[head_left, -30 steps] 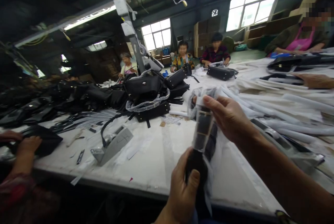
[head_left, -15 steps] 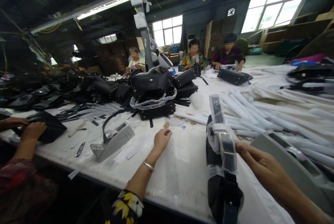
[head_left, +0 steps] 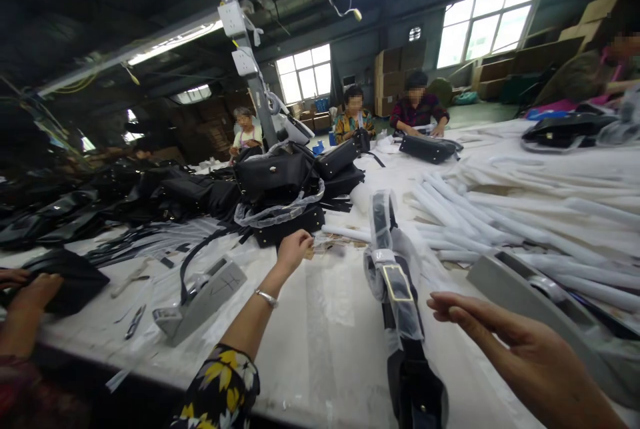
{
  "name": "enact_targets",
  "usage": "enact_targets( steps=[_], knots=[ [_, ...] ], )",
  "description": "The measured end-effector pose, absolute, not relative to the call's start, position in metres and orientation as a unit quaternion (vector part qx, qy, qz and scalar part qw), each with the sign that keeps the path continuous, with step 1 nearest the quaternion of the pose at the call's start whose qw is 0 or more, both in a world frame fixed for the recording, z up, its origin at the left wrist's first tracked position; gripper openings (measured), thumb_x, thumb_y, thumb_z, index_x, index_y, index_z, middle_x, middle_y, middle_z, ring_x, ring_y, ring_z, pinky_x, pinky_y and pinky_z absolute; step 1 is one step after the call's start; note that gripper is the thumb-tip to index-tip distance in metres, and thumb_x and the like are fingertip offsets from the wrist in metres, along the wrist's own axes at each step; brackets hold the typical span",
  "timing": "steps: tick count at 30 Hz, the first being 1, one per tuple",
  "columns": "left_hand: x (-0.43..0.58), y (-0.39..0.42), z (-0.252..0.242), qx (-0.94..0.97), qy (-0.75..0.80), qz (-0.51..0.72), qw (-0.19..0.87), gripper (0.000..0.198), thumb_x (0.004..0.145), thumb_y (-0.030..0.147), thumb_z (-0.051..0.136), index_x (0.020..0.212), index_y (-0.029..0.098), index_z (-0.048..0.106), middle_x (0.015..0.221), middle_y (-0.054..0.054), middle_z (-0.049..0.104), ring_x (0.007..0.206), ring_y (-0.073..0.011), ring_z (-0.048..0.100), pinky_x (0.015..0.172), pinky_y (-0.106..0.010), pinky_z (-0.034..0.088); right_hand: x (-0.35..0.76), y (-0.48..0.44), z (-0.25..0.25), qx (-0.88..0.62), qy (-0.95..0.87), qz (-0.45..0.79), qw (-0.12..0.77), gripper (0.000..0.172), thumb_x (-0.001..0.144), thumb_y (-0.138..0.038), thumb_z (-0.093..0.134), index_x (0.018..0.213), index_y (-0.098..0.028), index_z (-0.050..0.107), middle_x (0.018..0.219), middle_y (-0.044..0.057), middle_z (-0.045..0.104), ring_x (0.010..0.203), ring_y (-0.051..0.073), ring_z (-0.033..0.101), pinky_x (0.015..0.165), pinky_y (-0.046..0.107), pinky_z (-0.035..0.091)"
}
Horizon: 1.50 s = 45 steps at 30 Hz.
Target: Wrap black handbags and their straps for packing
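My left hand reaches over the table, its fingers pinched together beside a small brown piece. Whether the fingertips grip that piece I cannot tell. In front of me a black handbag stands on the table. Its strap has a gold-coloured buckle and is wrapped in clear plastic film. To the right of the buckle my right hand is held with fingers stretched out, apart from the bag and holding nothing.
Grey tape dispensers stand left and right. A snipper lies at left. Black bags are piled ahead; white padded tubes lie at right. A co-worker's hands hold a black bag at far left. Other people sit across the table.
My right hand has come off the buckle and its fingers have straightened. My left hand has moved forward to the small brown piece. The whole view has shifted a little to the right.
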<state>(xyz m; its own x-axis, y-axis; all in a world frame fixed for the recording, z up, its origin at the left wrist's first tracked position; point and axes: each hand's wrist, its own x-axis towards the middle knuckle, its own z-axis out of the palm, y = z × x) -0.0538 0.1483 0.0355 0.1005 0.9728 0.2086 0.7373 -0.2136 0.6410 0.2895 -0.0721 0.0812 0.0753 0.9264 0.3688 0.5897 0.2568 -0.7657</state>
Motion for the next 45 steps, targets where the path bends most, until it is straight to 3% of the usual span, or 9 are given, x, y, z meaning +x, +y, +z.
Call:
enact_targets(
  steps=[3, 8, 15, 21, 30, 38, 40, 42, 45],
  knots=[
    [-0.053, 0.139, 0.091, 0.743, 0.526, 0.353, 0.215, 0.021, 0.087, 0.034, 0.069, 0.095, 0.015, 0.067, 0.089, -0.003, 0.072, 0.084, -0.0186, 0.069, 0.082, -0.039, 0.056, 0.279, -0.068, 0.108, -0.535, -0.654, 0.185, 0.502, 0.028, 0.086, -0.051, 0.064, 0.097, -0.031, 0.080, 0.092, 0.001, 0.079, 0.083, 0.022, 0.076, 0.082, 0.030, 0.063],
    [-0.035, 0.097, 0.177, 0.766, 0.421, 0.418, 0.247, 0.026, 0.082, 0.035, 0.070, 0.101, 0.017, 0.070, 0.093, -0.007, 0.076, 0.087, -0.0203, 0.072, 0.084, -0.033, 0.056, 0.247, -0.038, 0.148, -0.417, -0.692, 0.236, 0.540, 0.025, 0.091, -0.042, 0.063, 0.105, -0.027, 0.077, 0.103, 0.004, 0.077, 0.093, 0.023, 0.073, 0.090, 0.036, 0.059],
    [-0.002, 0.038, 0.235, 0.778, 0.348, 0.453, 0.262, 0.031, 0.084, 0.037, 0.070, 0.107, 0.016, 0.069, 0.088, -0.006, 0.075, 0.084, -0.0187, 0.071, 0.080, -0.030, 0.056, 0.198, 0.008, 0.164, -0.326, -0.727, 0.272, 0.540, 0.036, 0.090, -0.036, 0.063, 0.125, -0.026, 0.067, 0.128, 0.006, 0.068, 0.111, 0.024, 0.066, 0.098, 0.041, 0.052],
    [0.019, 0.011, 0.241, 0.748, 0.320, 0.499, 0.298, 0.030, 0.084, 0.035, 0.072, 0.107, 0.016, 0.069, 0.086, -0.004, 0.074, 0.082, -0.0156, 0.069, 0.078, -0.027, 0.056, 0.201, 0.001, 0.163, -0.327, -0.688, 0.387, 0.519, 0.031, 0.089, -0.046, 0.064, 0.097, -0.019, 0.077, 0.097, 0.006, 0.077, 0.093, 0.022, 0.070, 0.087, 0.034, 0.051],
    [0.042, -0.004, 0.223, 0.665, 0.299, 0.527, 0.437, 0.034, 0.084, 0.036, 0.074, 0.110, 0.016, 0.068, 0.083, -0.003, 0.073, 0.077, -0.0140, 0.070, 0.079, -0.029, 0.059, 0.224, -0.025, 0.152, -0.306, -0.561, 0.521, 0.566, 0.041, 0.084, -0.051, 0.071, 0.105, -0.016, 0.076, 0.087, 0.007, 0.075, 0.088, 0.020, 0.067, 0.087, 0.033, 0.049],
    [0.045, -0.013, 0.197, 0.647, 0.282, 0.492, 0.510, 0.034, 0.083, 0.032, 0.075, 0.114, 0.020, 0.067, 0.087, -0.001, 0.072, 0.080, -0.0141, 0.071, 0.081, -0.029, 0.058, 0.224, -0.039, 0.145, -0.292, -0.432, 0.571, 0.634, 0.030, 0.081, -0.047, 0.073, 0.080, -0.019, 0.065, 0.072, -0.001, 0.062, 0.069, 0.013, 0.060, 0.070, 0.026, 0.053],
    [0.043, -0.018, 0.192, 0.657, 0.283, 0.466, 0.521, 0.034, 0.084, 0.031, 0.075, 0.116, 0.021, 0.067, 0.087, -0.001, 0.071, 0.079, -0.0141, 0.071, 0.081, -0.028, 0.058, 0.224, -0.041, 0.146, -0.279, -0.396, 0.588, 0.648, 0.029, 0.081, -0.046, 0.073, 0.080, -0.019, 0.061, 0.064, -0.004, 0.053, 0.057, 0.009, 0.050, 0.053, 0.019, 0.045],
    [0.041, -0.025, 0.187, 0.664, 0.285, 0.442, 0.532, 0.036, 0.084, 0.030, 0.075, 0.117, 0.022, 0.066, 0.087, 0.000, 0.070, 0.080, -0.0141, 0.070, 0.081, -0.028, 0.057, 0.227, -0.042, 0.147, -0.267, -0.371, 0.606, 0.651, 0.030, 0.079, -0.044, 0.075, 0.083, -0.019, 0.059, 0.057, -0.008, 0.042, 0.047, 0.005, 0.035, 0.041, 0.015, 0.029],
    [0.035, -0.034, 0.177, 0.671, 0.307, 0.423, 0.526, 0.036, 0.085, 0.034, 0.073, 0.118, 0.022, 0.064, 0.084, 0.000, 0.069, 0.080, -0.0149, 0.068, 0.081, -0.030, 0.057, 0.240, -0.044, 0.141, -0.269, -0.369, 0.628, 0.630, 0.032, 0.077, -0.042, 0.077, 0.087, -0.018, 0.060, 0.054, -0.010, 0.034, 0.043, 0.003, 0.020, 0.038, 0.015, 0.015]
  ],
)
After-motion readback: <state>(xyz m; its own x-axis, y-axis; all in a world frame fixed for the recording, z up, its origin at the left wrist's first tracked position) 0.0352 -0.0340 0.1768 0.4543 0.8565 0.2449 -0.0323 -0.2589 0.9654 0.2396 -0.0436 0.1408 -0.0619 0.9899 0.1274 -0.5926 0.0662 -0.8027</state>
